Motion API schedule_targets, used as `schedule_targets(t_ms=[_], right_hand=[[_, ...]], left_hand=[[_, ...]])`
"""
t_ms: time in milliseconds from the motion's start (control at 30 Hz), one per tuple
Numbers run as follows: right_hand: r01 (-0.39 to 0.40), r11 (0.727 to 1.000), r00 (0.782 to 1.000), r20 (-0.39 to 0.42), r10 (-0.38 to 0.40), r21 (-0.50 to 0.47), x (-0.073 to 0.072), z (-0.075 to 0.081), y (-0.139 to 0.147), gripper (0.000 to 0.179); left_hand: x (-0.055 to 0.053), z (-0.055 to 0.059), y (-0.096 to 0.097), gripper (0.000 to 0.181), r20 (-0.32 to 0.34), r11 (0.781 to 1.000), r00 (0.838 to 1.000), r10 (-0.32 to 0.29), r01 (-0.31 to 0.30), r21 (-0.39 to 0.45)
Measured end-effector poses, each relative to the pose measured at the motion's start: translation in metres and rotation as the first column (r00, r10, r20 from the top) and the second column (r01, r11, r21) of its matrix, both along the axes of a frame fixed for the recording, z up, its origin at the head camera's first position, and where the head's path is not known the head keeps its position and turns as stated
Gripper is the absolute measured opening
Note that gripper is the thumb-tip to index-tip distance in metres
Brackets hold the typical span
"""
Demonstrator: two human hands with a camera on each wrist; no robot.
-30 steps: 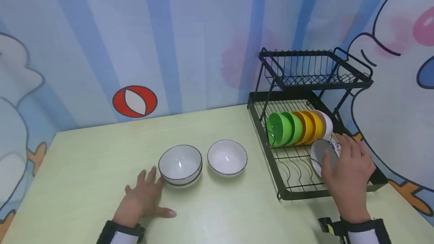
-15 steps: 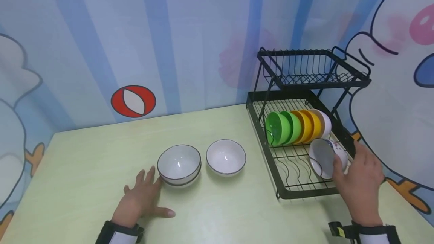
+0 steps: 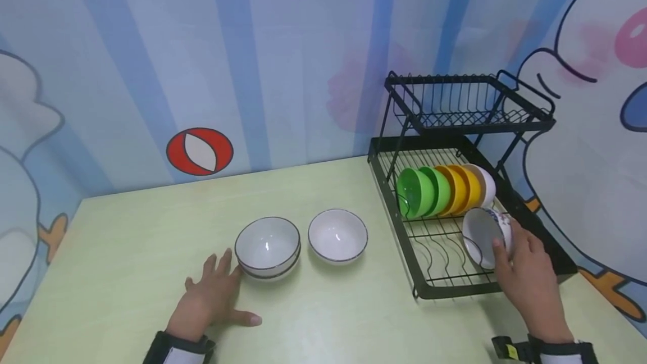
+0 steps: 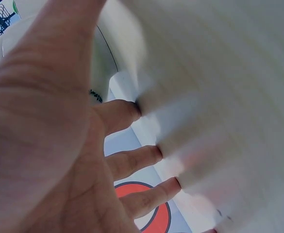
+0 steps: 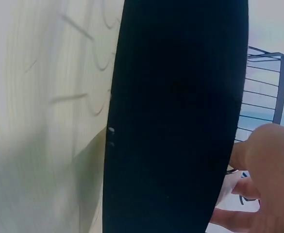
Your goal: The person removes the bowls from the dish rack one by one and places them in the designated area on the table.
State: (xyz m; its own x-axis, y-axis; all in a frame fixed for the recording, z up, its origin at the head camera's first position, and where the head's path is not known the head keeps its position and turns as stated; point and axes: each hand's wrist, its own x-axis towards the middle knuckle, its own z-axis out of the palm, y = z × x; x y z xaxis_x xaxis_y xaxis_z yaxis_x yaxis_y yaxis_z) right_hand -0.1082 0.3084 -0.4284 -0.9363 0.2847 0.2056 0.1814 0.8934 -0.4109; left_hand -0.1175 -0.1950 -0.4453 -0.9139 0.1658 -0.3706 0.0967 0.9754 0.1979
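Note:
A white bowl (image 3: pixel 477 237) with a patterned outside stands tilted on its side in the lower tier of a black dish rack (image 3: pixel 423 285). My right hand (image 3: pixel 531 280) pinches it from the right, thumb over the rim and fingers against the outer wall. The right wrist view shows mostly the rack's dark side, with the fingers (image 5: pixel 243 218) at the bowl behind it. My left hand (image 3: pixel 207 299) rests on the table with fingers spread, its index fingertip beside two stacked white bowls (image 3: pixel 268 246). Another white bowl (image 3: pixel 337 235) stands upright to their right.
Behind the pinched bowl, green bowls (image 3: pixel 417 192), yellow bowls (image 3: pixel 457 190) and a white bowl (image 3: pixel 487 187) stand on edge in a row. The rack's upper tier (image 3: pixel 470 103) overhangs the back. A printed curtain (image 3: pixel 303 72) borders the pale table (image 3: pixel 151 229).
My right hand first drew back to the right from the patterned bowl, then came back left onto its rim and wall. The left hand and the bowls on the table stayed put.

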Motion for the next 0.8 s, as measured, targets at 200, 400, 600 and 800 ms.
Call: schedule_targets(t_ms=[200, 400, 600, 800], right_hand=[[-0.053, 0.998, 0.999, 0.01, 0.053, -0.015, -0.003, -0.001, 0.005, 0.067], [-0.135, 0.991, 0.991, -0.024, 0.135, -0.022, -0.004, -0.001, 0.011, 0.067], [-0.142, 0.985, 0.986, 0.07, 0.149, -0.098, -0.002, 0.002, 0.017, 0.071], [-0.163, 0.979, 0.979, 0.105, 0.176, -0.123, -0.003, 0.004, 0.023, 0.072]], left_hand=[[-0.001, 0.0, 0.0, 0.124, -0.002, 1.0, 1.0, 0.004, -0.004, -0.006], [-0.001, 0.001, 0.0, 0.123, 0.01, 1.0, 1.0, 0.007, -0.007, 0.003], [-0.001, 0.001, 0.001, 0.122, 0.019, 1.0, 1.0, 0.006, -0.006, 0.006], [-0.001, 0.002, 0.002, 0.122, 0.024, 1.0, 1.0, 0.003, -0.003, 0.003]])
